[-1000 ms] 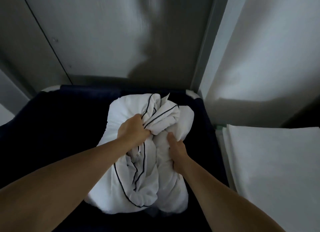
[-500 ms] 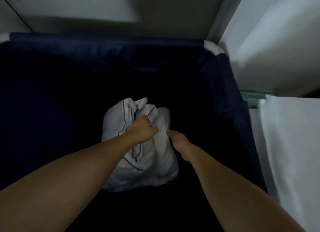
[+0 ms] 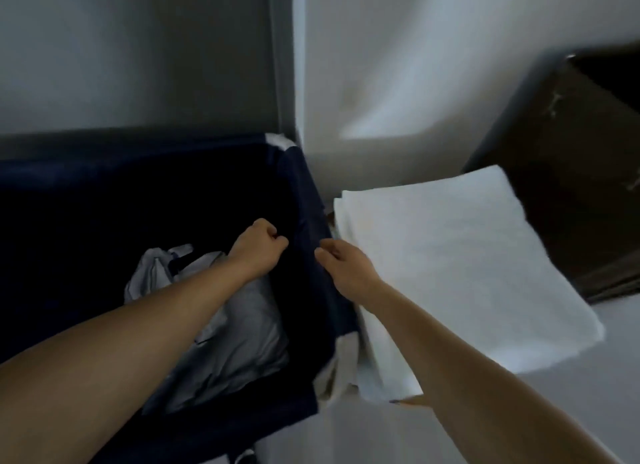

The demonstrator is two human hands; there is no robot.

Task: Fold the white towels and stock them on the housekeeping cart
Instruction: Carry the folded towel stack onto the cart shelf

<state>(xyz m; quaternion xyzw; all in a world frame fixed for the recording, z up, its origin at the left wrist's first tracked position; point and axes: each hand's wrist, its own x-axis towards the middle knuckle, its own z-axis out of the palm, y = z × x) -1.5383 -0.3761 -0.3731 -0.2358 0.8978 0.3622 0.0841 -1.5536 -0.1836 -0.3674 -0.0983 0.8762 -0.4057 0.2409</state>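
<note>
Two bare hands above a dark navy fabric laundry bin
The left hand is fisted on nothing; the right hand, fingers loosely curled, hovers over the bin's right rim. A crumpled white linen bundle lies inside, and a stack of folded white towels sits just beside the bin.

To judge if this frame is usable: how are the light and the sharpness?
Head view: dim; the bin is nearly black inside, the linen in it looks grey. Head view: the folded towels are brightest, their texture washed out. Head view: motion blur softens every edge, most at the brown box.
</note>
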